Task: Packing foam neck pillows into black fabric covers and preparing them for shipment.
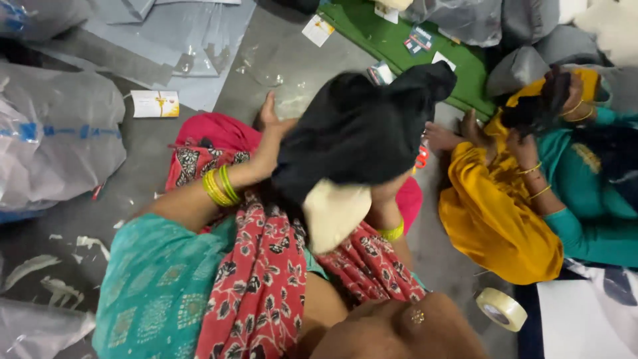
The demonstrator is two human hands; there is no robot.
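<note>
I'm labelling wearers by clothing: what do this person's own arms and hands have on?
The left hand is bare, with stacked yellow and green bangles at the wrist and a teal patterned sleeve above. The right hand is bare, with a yellow bangle.

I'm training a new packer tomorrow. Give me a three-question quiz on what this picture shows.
1. True or false: both hands, left and right, are on the black garment.
2. What lies on the floor by the person's right knee?
A. tape roll
B. scissors
C. bottle
3. Fill in: the co-worker in yellow sits on the wearer's ____ side.

Key:
1. True; the right hand is partly hidden under the cloth.
2. A, the tape roll.
3. Right.
</note>
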